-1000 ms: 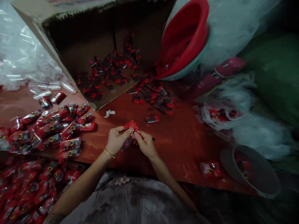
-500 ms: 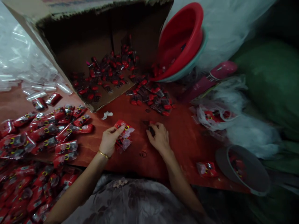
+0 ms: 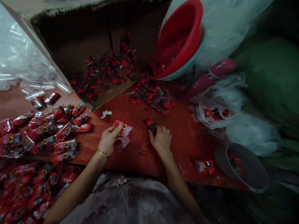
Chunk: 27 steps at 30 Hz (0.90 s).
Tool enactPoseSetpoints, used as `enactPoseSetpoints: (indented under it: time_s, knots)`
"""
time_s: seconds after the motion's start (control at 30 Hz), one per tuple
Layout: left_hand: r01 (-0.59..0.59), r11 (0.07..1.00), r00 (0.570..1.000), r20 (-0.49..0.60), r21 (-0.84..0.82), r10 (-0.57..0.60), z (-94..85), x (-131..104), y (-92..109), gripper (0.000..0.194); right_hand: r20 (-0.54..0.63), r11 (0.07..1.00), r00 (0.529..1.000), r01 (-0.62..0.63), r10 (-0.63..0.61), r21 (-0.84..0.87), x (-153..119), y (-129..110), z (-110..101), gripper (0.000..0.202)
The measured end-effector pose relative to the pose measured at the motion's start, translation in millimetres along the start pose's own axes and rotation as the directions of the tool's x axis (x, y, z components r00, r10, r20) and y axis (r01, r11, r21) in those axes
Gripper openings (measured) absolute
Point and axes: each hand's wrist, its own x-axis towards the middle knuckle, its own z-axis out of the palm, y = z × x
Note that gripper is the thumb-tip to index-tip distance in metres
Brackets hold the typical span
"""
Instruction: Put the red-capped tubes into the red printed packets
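Note:
My left hand (image 3: 107,140), with a bracelet at the wrist, is closed. Thumb and fingers pinch a red printed plastic packet (image 3: 126,128) with a clear and pinkish lower part. More red and clear wrapping hangs beneath it. On the table to the right, my right hand (image 3: 161,139) lies palm down. Its thumb and forefinger close around the lower end of a small dark container with a red cap (image 3: 150,125). The cap points away from me. Between the two hands lies a small dark ring (image 3: 141,152).
Filled red packets (image 3: 46,127) cover the left side. An open cardboard box (image 3: 93,107) holds red-capped containers, with a loose heap (image 3: 151,93) before it. A red basin (image 3: 198,18) leans behind. At right are a magenta flask (image 3: 215,73), plastic bags (image 3: 252,133) and a grey tub (image 3: 218,158).
My right hand has shifted slightly right and down, and the red-capped container shows more plainly beside its thumb. My left hand keeps its packet, barely moved.

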Motion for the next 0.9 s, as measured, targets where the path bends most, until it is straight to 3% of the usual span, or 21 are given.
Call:
enactPoseSetpoints:
  time_s: [0.13, 0.23, 0.3, 0.6, 0.9]
  knots:
    - [0.030, 1.000, 0.999, 0.011, -0.005, -0.030, 2.6, 1.1, -5.0, 0.040, 0.007, 0.953, 1.000, 0.005, -0.007, 0.304, -4.6, 10.9, 4.6, 0.036]
    - [0.039, 0.999, 0.999, 0.026, -0.002, -0.039, 4.7, 2.2, -8.2, 0.038, -0.031, 0.790, 0.999, 0.050, -0.039, 0.611, -12.6, 13.4, 4.3, 0.036]
    - [0.042, 0.999, 0.999, 0.035, 0.006, -0.042, 5.2, 2.4, -9.1, 0.039, -0.084, 0.699, 0.994, 0.108, -0.069, 0.707, -18.7, 11.5, -0.4, 0.034]
    - [0.023, 0.999, 0.997, 0.075, 0.045, -0.027, 4.1, -1.5, -7.4, 0.046, -0.094, 0.610, 0.936, 0.294, -0.339, 0.735, -40.0, 1.9, -31.9, 0.036]
    - [-0.027, 0.992, 0.997, 0.078, 0.122, 0.018, 6.1, -9.0, -4.2, 0.046, -0.060, 0.617, 0.924, 0.300, -0.379, 0.728, -44.1, -2.0, -38.2, 0.036]
